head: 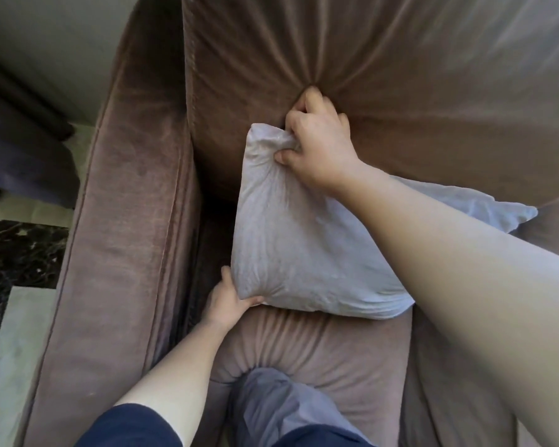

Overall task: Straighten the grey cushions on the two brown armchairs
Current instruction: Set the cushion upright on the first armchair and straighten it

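A pale grey cushion (297, 240) leans against the tufted back of a brown velvet armchair (126, 221), resting on the seat. My right hand (320, 146) pinches the cushion's top left corner in a fist, knuckles pressed against the chair back. My left hand (229, 295) grips the cushion's bottom left corner from below, thumb on its side. My right forearm crosses over the cushion's right half and hides part of it. Only this one armchair is in view.
My knee in grey trousers (271, 404) presses into the seat's front edge (323, 350). The chair's wide left armrest runs down the left. Beyond it lie a dark marble floor (17, 250), a pale wall and a dark purple piece of furniture (23, 156).
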